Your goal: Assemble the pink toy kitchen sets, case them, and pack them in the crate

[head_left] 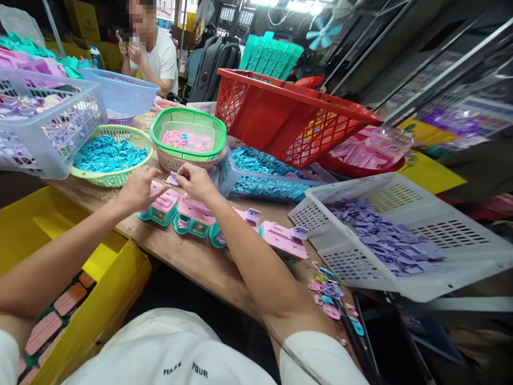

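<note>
Four pink-topped boxes (191, 209) stand in a row on the brown wooden table (168, 243), in front of the bright green basket (191, 155). Left of that basket, a yellowish basket (105, 178) with little holes holds shiny blue bits (110, 155). The left hand (140, 188), in front and to its left, has thumb and fingers a little apart; I cannot tell if they touch anything. Just in front of it, the right hand (197, 183) pinches a small purple piece (172, 178). Getting this piece onto a box seems to be the step; the next move calls for lining it up well. To its right, two boxes have hard purple clips (252, 215) sticking up. Farther right, a white plastic crate (332, 240) with slots holds thin, flat purple bits (385, 235).
</note>
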Available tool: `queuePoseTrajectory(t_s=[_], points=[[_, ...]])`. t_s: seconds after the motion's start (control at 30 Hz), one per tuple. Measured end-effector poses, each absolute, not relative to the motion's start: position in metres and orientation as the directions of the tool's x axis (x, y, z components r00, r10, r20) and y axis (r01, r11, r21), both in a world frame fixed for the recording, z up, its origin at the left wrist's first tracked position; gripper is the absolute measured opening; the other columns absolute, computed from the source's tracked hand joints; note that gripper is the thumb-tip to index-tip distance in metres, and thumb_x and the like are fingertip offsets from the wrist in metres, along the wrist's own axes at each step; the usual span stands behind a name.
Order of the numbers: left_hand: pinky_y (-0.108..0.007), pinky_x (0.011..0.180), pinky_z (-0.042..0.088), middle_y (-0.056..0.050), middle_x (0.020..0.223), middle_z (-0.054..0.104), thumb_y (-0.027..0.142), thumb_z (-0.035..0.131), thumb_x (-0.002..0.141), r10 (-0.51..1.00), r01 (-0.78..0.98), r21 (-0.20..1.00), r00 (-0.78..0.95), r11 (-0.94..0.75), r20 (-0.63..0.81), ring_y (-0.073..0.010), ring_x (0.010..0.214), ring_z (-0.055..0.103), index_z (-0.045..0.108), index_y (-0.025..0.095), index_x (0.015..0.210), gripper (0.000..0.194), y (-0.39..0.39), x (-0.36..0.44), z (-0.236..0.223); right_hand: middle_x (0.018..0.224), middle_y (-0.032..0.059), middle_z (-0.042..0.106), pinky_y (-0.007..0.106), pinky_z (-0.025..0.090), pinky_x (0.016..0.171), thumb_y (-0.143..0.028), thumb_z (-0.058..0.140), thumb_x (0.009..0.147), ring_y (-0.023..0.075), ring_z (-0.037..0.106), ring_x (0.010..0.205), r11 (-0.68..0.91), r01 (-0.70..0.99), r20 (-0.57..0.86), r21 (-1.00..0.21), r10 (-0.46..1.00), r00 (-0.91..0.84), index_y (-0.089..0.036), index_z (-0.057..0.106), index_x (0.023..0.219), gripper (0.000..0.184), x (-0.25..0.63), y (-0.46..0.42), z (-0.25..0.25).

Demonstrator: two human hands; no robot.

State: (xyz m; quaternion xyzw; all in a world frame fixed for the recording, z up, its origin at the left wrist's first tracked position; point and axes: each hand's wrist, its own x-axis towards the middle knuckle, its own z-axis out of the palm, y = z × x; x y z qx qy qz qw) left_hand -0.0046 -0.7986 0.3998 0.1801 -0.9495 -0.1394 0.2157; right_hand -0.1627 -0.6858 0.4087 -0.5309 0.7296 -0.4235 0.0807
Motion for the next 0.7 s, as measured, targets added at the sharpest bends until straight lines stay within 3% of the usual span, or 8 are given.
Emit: queuePoseTrajectory(t_s=[0.13, 0.23, 0.33, 0.4, 0.5, 0.57, 0.63, 0.7], points=[[-0.055, 0.1, 0.042, -0.023, 0.136, 0.059, 0.059, 0.055, 0.091, -0.385, -0.364, 0.132, -0.893, 0.922, 0.231, -0.0414, 0.125, 0.048, 0.056, 0.011, 0.14, 0.068, -0.777, 0.0, 0.39, 0.076, -0.002, 0.061, 0.026, 0.048, 0.075, -0.021, 0.059, 0.087, 0.0131, 0.057, 0.074, 0.081, -0.62, 0.388, -0.78, -0.715, -0.582, -0.021, 0.053, 0.078, 0.011, -0.175, -0.691, 0.412], [-0.055, 0.104, 0.038, -0.014, 0.137, 0.063, 0.05, 0.056, 0.091, -0.175, -0.158, 0.138, -0.977, 0.978, 0.123, -0.0378, 0.126, 0.048, 0.065, 0.02, 0.129, 0.049, -0.793, 0.005, 0.397, 0.077, -0.002, 0.061, 0.026, 0.05, 0.071, -0.025, 0.059, 0.087, 0.0133, 0.059, 0.073, 0.028, -0.54, 0.361, -0.841, -0.714, -0.6, -0.022, 0.052, 0.081, 0.01, -0.179, -0.686, 0.415], [-0.05, 0.113, 0.035, -0.009, 0.139, 0.062, 0.042, 0.055, 0.089, 0.103, 0.116, 0.231, -0.993, 0.966, 0.065, -0.0315, 0.129, 0.049, 0.072, 0.025, 0.114, 0.035, -0.82, 0.018, 0.407, 0.07, -0.005, 0.056, 0.025, 0.05, 0.066, -0.03, 0.059, 0.088, 0.0124, 0.059, 0.066, -0.013, -0.49, 0.343, -0.872, -0.73, -0.591, -0.023, 0.054, 0.092, 0.01, -0.178, -0.673, 0.419], [-0.049, 0.116, 0.033, -0.009, 0.148, 0.055, 0.048, 0.053, 0.089, 0.052, 0.084, 0.248, -0.989, 0.965, 0.135, -0.0315, 0.135, 0.045, 0.071, 0.025, 0.116, 0.039, -0.829, 0.027, 0.408, 0.065, -0.0078, 0.05, 0.024, 0.049, 0.063, -0.03, 0.059, 0.087, 0.0113, 0.055, 0.06, -0.036, -0.484, 0.35, -0.874, -0.738, -0.577, -0.025, 0.057, 0.101, 0.014, -0.174, -0.664, 0.422], [-0.058, 0.114, 0.034, -0.02, 0.148, 0.047, 0.063, 0.056, 0.085, -0.333, -0.292, 0.194, -0.914, 0.937, 0.232, -0.0405, 0.135, 0.043, 0.061, 0.016, 0.132, 0.067, -0.825, 0.033, 0.398, 0.061, -0.0079, 0.045, 0.024, 0.048, 0.061, -0.024, 0.054, 0.086, 0.0105, 0.049, 0.057, -0.043, -0.499, 0.356, -0.866, -0.754, -0.552, -0.023, 0.062, 0.096, 0.012, -0.168, -0.66, 0.424], [-0.061, 0.11, 0.037, -0.026, 0.144, 0.047, 0.064, 0.062, 0.08, -0.448, -0.425, 0.151, -0.876, 0.892, 0.179, -0.0445, 0.13, 0.046, 0.055, 0.01, 0.137, 0.079, -0.818, 0.033, 0.392, 0.064, -0.0059, 0.051, 0.024, 0.049, 0.062, -0.023, 0.054, 0.086, 0.0104, 0.05, 0.058, -0.041, -0.479, 0.336, -0.877, -0.764, -0.551, -0.021, 0.064, 0.088, 0.01, -0.163, -0.661, 0.423], [-0.059, 0.109, 0.039, -0.025, 0.145, 0.047, 0.055, 0.066, 0.077, -0.32, -0.306, 0.15, -0.944, 0.94, 0.077, -0.0427, 0.129, 0.048, 0.052, 0.01, 0.14, 0.078, -0.816, 0.033, 0.392, 0.07, -0.0032, 0.058, 0.025, 0.051, 0.064, -0.026, 0.056, 0.087, 0.0108, 0.055, 0.062, -0.059, -0.42, 0.297, -0.905, -0.796, -0.528, -0.02, 0.063, 0.085, 0.01, -0.157, -0.662, 0.421], [-0.055, 0.115, 0.037, -0.019, 0.149, 0.047, 0.045, 0.067, 0.076, -0.063, -0.056, 0.219, -0.998, 0.974, 0.026, -0.0385, 0.134, 0.046, 0.048, 0.016, 0.145, 0.077, -0.82, 0.033, 0.397, 0.076, -0.0008, 0.064, 0.025, 0.053, 0.066, -0.031, 0.059, 0.088, 0.0116, 0.06, 0.067, -0.085, -0.364, 0.259, -0.927, -0.849, -0.46, -0.019, 0.064, 0.086, 0.013, -0.152, -0.663, 0.42]])
